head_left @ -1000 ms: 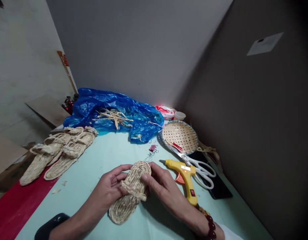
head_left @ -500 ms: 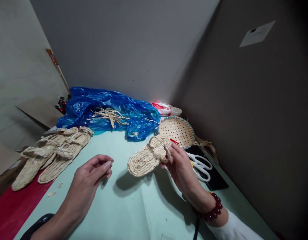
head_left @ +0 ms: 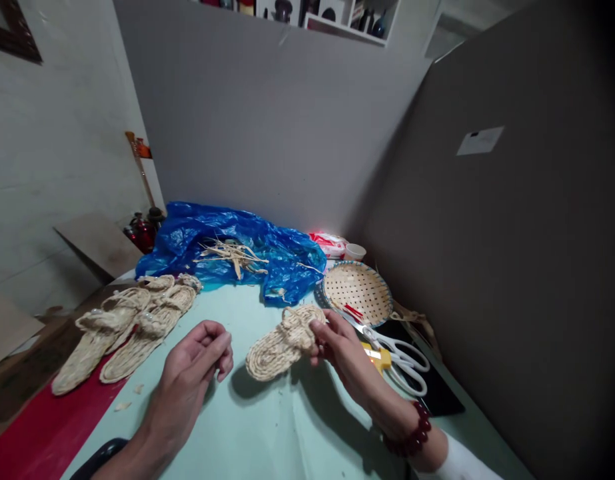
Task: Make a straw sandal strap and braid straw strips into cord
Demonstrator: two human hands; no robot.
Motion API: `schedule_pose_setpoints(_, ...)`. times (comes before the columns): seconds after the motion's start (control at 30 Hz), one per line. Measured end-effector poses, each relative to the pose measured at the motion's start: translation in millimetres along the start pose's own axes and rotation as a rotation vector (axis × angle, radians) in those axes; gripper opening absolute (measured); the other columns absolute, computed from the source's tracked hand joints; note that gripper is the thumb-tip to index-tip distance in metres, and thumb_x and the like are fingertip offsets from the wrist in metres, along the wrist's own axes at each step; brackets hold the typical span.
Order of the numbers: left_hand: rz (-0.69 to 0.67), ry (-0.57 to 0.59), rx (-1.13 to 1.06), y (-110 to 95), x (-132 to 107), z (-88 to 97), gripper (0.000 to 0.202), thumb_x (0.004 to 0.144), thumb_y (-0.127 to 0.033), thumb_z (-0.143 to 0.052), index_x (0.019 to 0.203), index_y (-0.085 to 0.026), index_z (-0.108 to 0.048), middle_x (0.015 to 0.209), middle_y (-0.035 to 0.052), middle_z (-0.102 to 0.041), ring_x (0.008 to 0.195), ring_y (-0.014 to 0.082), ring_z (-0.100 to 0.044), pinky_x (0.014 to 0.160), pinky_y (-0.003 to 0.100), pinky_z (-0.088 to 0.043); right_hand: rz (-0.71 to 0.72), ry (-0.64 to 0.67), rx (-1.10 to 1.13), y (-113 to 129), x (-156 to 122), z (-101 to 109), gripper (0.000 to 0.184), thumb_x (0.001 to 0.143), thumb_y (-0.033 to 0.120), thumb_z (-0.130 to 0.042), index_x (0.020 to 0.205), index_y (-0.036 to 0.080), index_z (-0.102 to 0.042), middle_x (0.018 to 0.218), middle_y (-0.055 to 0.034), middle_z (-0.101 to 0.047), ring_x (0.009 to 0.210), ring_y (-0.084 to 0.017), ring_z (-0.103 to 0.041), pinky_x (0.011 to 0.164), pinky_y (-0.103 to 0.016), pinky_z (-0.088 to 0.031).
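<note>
A woven straw sandal (head_left: 274, 350) is held just above the table, its rounded sole end pointing left and its straps upward. Thumb and fingers of my right hand (head_left: 344, 347) grip it by the strap end. To the left of it, apart from the sandal, my left hand (head_left: 200, 357) is closed in a loose curl, thumb against the forefinger. Whether anything small sits in that pinch cannot be made out. More straw sandals (head_left: 132, 357) lie in a group at the table's left side.
Behind lies a crumpled blue plastic bag (head_left: 292, 260) with dry straw strips (head_left: 234, 255) on it. A woven basket (head_left: 360, 287) holds red sticks. White-handled scissors (head_left: 404, 353) and a yellow tool (head_left: 377, 357) are beside my right hand. Grey panels (head_left: 267, 120) bound the table.
My view has tipped upward, so shelves now show at the top. The sandal in my right hand has come slightly toward my left hand, which stays curled.
</note>
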State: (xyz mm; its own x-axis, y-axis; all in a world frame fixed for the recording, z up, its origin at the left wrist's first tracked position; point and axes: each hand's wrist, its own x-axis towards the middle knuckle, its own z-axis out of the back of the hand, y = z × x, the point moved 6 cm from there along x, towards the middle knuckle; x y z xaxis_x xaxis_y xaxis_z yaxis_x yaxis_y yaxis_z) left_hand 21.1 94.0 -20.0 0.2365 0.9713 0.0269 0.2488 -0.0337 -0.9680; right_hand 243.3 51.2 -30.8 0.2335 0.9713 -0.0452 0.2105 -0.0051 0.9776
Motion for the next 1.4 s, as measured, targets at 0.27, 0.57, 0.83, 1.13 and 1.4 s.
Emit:
schedule_pose_setpoints(0.27, -0.329, 0.113, 0.165, -16, -23, -20.1, 0.022, 0.068, -0.026, -0.077, 0.078, -0.021, -0.058, 0.065, -0.0026, -0.052, 0.057, 0.0144, -0.051, 0.048, 0.025, -0.038, -0.152, 0.203, -0.226, -29, 49, -64, 0.020, 0.097, 0.029, -0.058, 0.110, 0.014, -0.059, 0.090, -0.0018, -0.064, 0.068, -0.012, -0.062, 0.059, -0.027, -0.054)
schedule_pose_setpoints(0.57, -0.599, 0.394, 0.444, 7, -52, -42.1, 0.029, 0.064, 0.001, -0.058, 0.071, -0.023, -0.045, 0.070, -0.0035, -0.045, 0.059, 0.0120, -0.043, 0.051, 0.025, -0.031, -0.128, 0.286, -0.495, -46, 108, -133, 0.031, 0.096, 0.032, -0.059, 0.122, 0.016, -0.058, 0.119, -0.0087, -0.062, 0.097, -0.021, -0.065, 0.081, -0.041, -0.057)
schedule_pose_setpoints(0.83, -0.549, 0.458, 0.576, 24, -49, -45.8, 0.037, 0.063, 0.008, -0.050, 0.076, -0.025, -0.037, 0.075, -0.0047, -0.039, 0.062, 0.0118, -0.040, 0.056, 0.026, -0.028, 0.070, 0.259, -0.690, -31, 126, -143, 0.032, 0.095, 0.031, -0.060, 0.124, 0.017, -0.058, 0.123, -0.0093, -0.061, 0.103, -0.023, -0.064, 0.086, -0.044, -0.055)
schedule_pose_setpoints(1.13, -0.199, 0.232, 0.398, 21, -25, -29.2, 0.019, 0.083, -0.012, -0.048, 0.068, -0.023, -0.046, 0.063, -0.0027, -0.047, 0.060, 0.0162, -0.048, 0.059, 0.030, -0.037, 0.176, 0.276, -0.552, 16, 48, -86, 0.025, 0.094, 0.033, -0.057, 0.110, 0.015, -0.062, 0.107, -0.0104, -0.069, 0.089, -0.021, -0.068, 0.078, -0.035, -0.054)
schedule_pose_setpoints(1.4, 0.080, 0.102, 0.060, 28, -15, -26.9, 0.026, 0.089, -0.037, -0.060, 0.071, -0.019, -0.053, 0.056, -0.0083, -0.051, 0.041, 0.0073, -0.043, 0.040, 0.021, -0.034, 0.202, 0.302, -0.543, 12, -43, -74, 0.029, 0.089, 0.045, -0.061, 0.103, 0.021, -0.069, 0.099, -0.0081, -0.072, 0.092, -0.025, -0.068, 0.082, -0.033, -0.052)
